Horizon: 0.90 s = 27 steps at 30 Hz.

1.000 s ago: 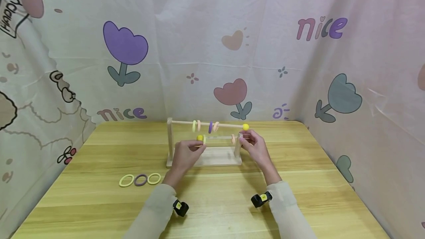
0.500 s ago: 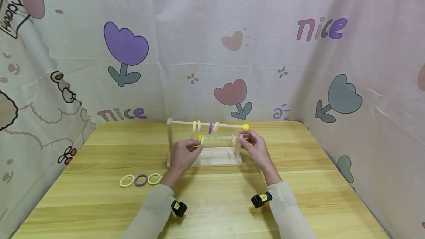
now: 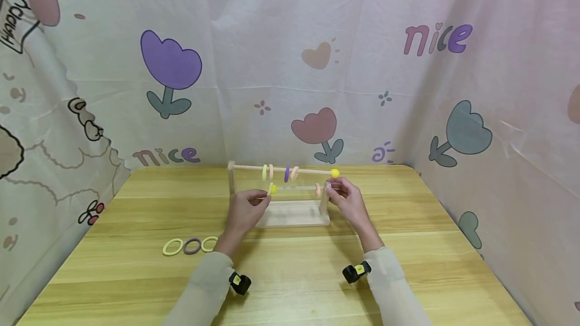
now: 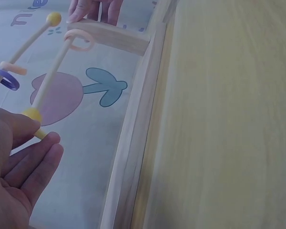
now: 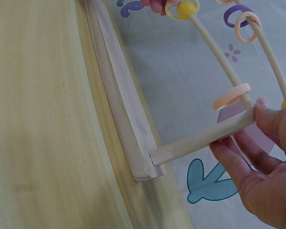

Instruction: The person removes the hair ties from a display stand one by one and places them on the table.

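Ring [image 4: 40, 135], yellow, pinched at edge in left grip [image 3: 244, 213], held by yellow ball [image 3: 274, 189] capping lower rod [image 5: 217, 50]; cannot tell whether around ball or just off tip. Right grip [image 3: 349, 202] pinches top of wooden post [image 5: 205, 136], likely steadying stand. Peach ring [image 5: 224, 98] hangs on rod just beside right grip. Loose rings [image 3: 191, 253] on surface [image 3: 290, 275] near left grip, probably for easy reach.

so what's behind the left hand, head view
Behind the left hand, the upper part of an upright pale wooden post and most of a flat pale wooden base show; the post's lower part and the base's left end are covered.
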Available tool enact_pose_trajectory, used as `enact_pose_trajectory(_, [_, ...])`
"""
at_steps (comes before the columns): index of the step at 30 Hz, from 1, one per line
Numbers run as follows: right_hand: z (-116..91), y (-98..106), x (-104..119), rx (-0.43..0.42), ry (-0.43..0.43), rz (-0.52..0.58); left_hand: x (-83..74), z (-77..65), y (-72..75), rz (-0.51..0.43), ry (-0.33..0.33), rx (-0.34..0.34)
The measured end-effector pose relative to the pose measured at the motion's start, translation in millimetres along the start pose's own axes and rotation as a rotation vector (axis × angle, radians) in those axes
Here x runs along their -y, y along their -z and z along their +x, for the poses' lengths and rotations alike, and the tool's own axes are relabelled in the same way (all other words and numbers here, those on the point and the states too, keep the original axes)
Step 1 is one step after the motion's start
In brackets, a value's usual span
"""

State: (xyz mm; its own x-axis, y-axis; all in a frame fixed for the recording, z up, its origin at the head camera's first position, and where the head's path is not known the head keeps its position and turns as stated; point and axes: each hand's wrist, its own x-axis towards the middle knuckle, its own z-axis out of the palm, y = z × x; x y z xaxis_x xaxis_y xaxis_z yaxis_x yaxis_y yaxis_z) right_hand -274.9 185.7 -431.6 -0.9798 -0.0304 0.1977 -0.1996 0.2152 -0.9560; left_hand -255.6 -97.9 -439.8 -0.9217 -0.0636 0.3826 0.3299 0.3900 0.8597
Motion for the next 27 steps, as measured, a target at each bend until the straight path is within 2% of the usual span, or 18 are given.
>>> enact_pose_trajectory(9, [0,0,0,0.0,-0.004,-0.003,-1.2,-0.3,6.4,0.026,0.009,0.002])
enact_pose_trajectory(17, [-1,0,0,0.001,-0.01,-0.003,1.3,-3.3,15.0,0.044,-0.029,0.007])
enact_pose_trajectory(27, [0,0,-1,0.001,-0.015,-0.021,4.8,-7.7,26.2,0.078,-0.042,0.027])
